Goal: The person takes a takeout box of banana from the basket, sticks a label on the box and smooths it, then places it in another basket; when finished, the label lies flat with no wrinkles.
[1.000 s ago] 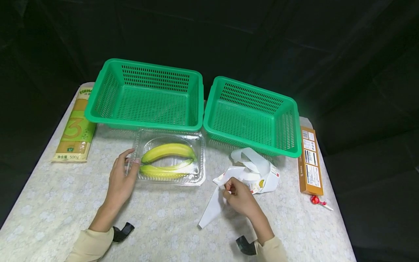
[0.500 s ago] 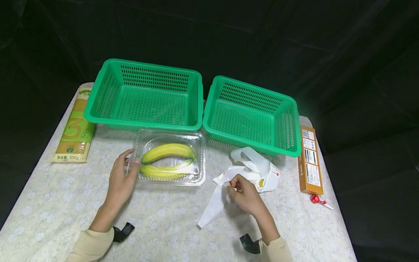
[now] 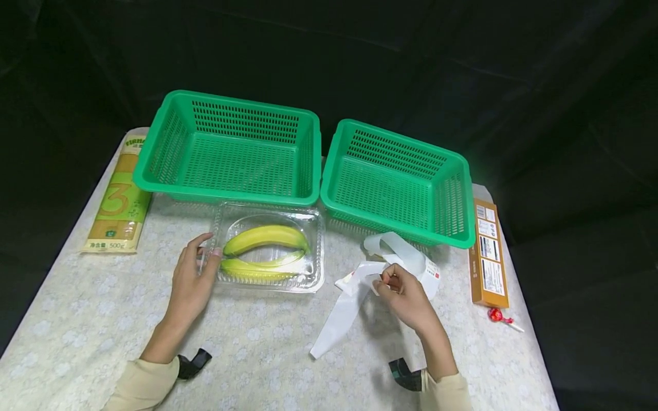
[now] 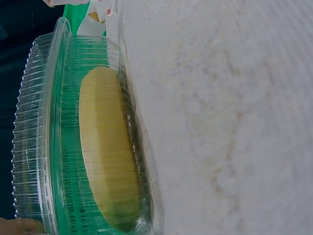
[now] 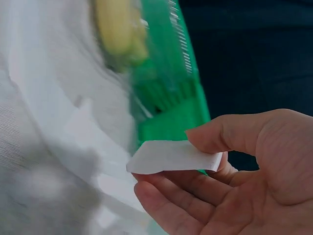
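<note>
A clear plastic clamshell box (image 3: 316, 277) lies closed on the table with two bananas (image 3: 264, 235) inside. At its left edge, my left hand (image 3: 190, 288) grips it with the thumb on top. The left wrist view shows the box side-on, one banana (image 4: 107, 147) behind the ribbed wall. To the right, my right hand (image 3: 408, 299) pinches part of a long white strip of label paper (image 3: 339, 319). A small pale piece (image 5: 171, 156) shows between thumb and fingers in the right wrist view. More strip lies looped behind that hand, with printed labels.
Two green baskets (image 3: 308, 197) stand side by side along the back. A green and yellow noodle packet (image 3: 118, 200) lies at the left. On the right are an orange-brown box (image 3: 488, 257) and a red lollipop (image 3: 496, 314).
My right hand has moved right and slightly up, lifting the strip it pinches off the printed labels' side. My left hand and the clamshell box have stayed put.
</note>
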